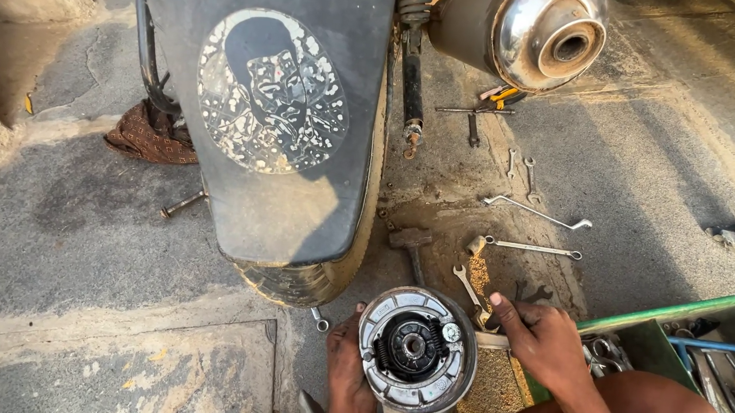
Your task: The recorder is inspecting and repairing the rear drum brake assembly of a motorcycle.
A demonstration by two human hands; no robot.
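A round metal brake plate [416,350] with two brake shoes, springs and a black hub stands upright in front of me, low in the view. My left hand [347,371] grips its left rim, fingertips reaching up along the edge. My right hand [542,338] rests just right of the plate on a tan board [493,387], fingers curled, thumb pointing toward a small spanner [469,287]. Whatever is inside the curled fingers is hidden.
A motorcycle's rear mudguard [298,201] with a worn round sticker hangs over the tyre [313,283]; a chrome exhaust [543,32] is upper right. A hammer [411,240], several spanners [535,213], a bolt [182,204] and a rag [150,135] lie on the concrete. A green toolbox [689,337] stands at right.
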